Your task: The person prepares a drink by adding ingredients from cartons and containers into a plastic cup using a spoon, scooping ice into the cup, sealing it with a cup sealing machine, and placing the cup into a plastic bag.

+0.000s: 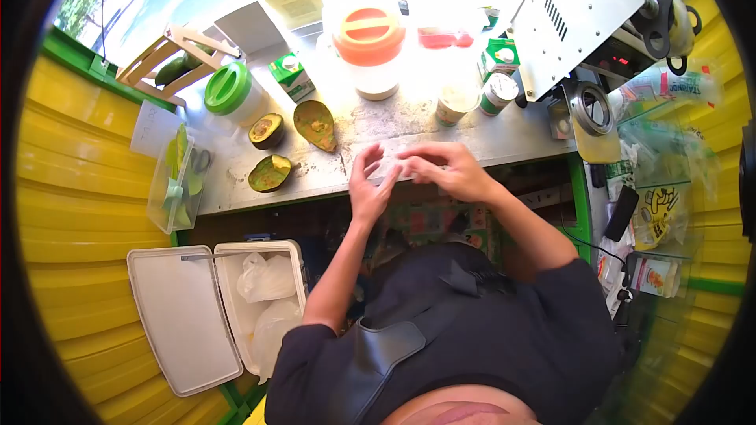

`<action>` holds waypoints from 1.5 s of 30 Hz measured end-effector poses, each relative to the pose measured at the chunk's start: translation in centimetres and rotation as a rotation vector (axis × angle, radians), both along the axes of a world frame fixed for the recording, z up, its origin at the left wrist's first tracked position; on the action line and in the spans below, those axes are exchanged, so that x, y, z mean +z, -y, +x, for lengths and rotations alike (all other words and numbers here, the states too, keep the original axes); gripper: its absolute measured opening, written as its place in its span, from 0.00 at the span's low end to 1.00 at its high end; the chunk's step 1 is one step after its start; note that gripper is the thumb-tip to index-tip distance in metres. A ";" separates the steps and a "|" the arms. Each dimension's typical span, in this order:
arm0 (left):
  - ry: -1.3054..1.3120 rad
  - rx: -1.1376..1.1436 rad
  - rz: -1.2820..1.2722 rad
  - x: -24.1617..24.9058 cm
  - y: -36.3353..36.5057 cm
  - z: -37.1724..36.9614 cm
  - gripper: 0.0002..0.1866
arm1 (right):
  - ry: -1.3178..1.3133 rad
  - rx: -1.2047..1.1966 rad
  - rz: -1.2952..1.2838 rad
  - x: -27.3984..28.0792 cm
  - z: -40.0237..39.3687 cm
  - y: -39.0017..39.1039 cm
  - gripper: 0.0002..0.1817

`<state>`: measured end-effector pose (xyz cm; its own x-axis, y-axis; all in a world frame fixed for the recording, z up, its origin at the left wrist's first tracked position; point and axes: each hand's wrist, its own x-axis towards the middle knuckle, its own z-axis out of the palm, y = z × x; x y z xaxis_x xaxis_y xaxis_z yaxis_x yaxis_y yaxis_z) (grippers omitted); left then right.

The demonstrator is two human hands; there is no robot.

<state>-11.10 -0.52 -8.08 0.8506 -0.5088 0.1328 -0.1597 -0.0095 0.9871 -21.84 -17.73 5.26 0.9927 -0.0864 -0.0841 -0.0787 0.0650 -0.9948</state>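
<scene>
My left hand [370, 187] is raised at the counter's front edge, palm turned inward, fingers apart and slightly bent. Close beside it, my right hand [449, 171] reaches across with loosely curved fingers, their tips right at the left hand's thumb and fingers. Nothing shows in either hand. To the left on the metal counter [394, 130] lie an avocado half [266, 131] with green-yellow flesh, a scooped avocado half [270, 174], and a larger hollowed avocado skin [315, 125], the one nearest my left hand.
Behind stand a green-lidded jar [228, 90], an orange-lidded container [368, 47], cartons [290, 76], a cup [457, 102] and a can [498, 94]. A metal machine [579, 16] fills the right back. Below left is an open cooler [264, 256] with white bags. A clear bin [179, 189] hangs left.
</scene>
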 end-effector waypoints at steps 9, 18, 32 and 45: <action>0.316 0.263 -0.348 3.1 11.4 6.8 0.24 | -0.140 -0.592 -0.016 -6.3 -19.6 7.5 0.17; -0.029 0.553 -0.287 4.2 12.5 25.9 0.29 | -0.234 -0.615 0.023 -7.1 -22.6 8.5 0.15; -0.111 0.462 -0.645 6.4 13.4 23.8 0.11 | -0.022 -0.226 -0.479 -2.9 -12.0 7.7 0.25; -0.237 0.483 -0.611 9.4 11.6 21.4 0.08 | 0.337 -0.622 -0.685 -2.5 -3.5 6.9 0.31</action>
<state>10.35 -12.14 1.28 0.9981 0.0259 0.0567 -0.0619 0.5274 0.8473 -25.35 -24.63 2.76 0.7164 -0.5258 0.4586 0.0693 -0.6004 -0.7967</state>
